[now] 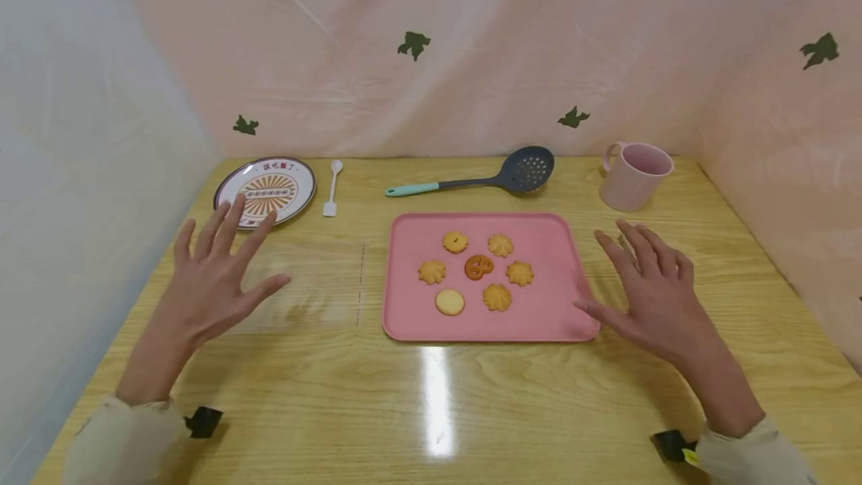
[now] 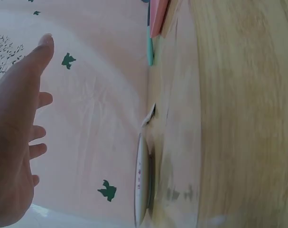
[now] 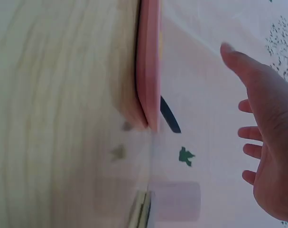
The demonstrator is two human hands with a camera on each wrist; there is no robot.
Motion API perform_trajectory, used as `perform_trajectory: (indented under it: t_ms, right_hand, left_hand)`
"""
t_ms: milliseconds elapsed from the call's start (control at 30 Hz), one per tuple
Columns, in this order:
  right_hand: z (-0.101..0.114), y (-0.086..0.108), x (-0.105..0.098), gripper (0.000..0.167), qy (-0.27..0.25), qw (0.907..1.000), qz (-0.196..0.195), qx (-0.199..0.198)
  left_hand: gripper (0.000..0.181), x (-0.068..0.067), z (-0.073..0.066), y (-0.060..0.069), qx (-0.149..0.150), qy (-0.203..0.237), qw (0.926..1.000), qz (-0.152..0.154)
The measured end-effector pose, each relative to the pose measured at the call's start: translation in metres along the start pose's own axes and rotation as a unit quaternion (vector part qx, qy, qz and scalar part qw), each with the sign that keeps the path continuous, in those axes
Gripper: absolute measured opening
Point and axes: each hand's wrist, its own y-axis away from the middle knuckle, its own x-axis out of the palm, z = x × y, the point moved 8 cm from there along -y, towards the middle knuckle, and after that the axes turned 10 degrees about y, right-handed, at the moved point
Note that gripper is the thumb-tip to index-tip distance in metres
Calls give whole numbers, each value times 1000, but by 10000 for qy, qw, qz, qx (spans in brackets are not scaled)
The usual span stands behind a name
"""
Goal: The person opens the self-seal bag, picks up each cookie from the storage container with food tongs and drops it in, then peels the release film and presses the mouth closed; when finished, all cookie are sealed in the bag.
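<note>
My left hand (image 1: 212, 275) hovers over the left of the table, its fingers spread and holding nothing. Beneath it lies a clear plastic sheet or bag (image 1: 323, 283) with a dashed line along one side. Just beyond the fingertips is a round patterned plate (image 1: 269, 189). My right hand (image 1: 656, 294), also spread and holding nothing, is above the table by the right edge of a pink tray (image 1: 417, 324). Several cookies, including a star-shaped cookie (image 1: 497, 297), a round cookie (image 1: 450, 302) and a pretzel-shaped cookie (image 1: 479, 267), lie on the tray.
Behind the tray lies a slotted skimmer (image 1: 528, 169) with a mint handle. A small white spoon (image 1: 333, 189) is beside the plate. At the back right stands a pink mug (image 1: 636, 178). Thin pale strips (image 3: 141, 209) lie partly hidden near my right hand. Curtains (image 1: 471, 96) surround the table.
</note>
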Motion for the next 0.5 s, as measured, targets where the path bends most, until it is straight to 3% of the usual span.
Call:
perform_trajectory:
  t_ms: [133, 233, 367, 500]
  right_hand:
    - [19, -10, 6, 85, -187, 9988, -178, -426]
    - [37, -20, 11, 79, -421, 9954, -387, -772]
    - [64, -34, 18, 75, -737, 9892, -479, -1174]
    - [90, -48, 28, 65, -1026, 9823, -269, -1542]
  left_hand:
    - [86, 9, -4, -3, 139, 398, 9991, 39]
    - [74, 19, -7, -5, 166, 645, 9976, 175]
    - [57, 35, -11, -7, 133, 898, 9947, 480]
    - [53, 51, -14, -11, -14, 1082, 9900, 908]
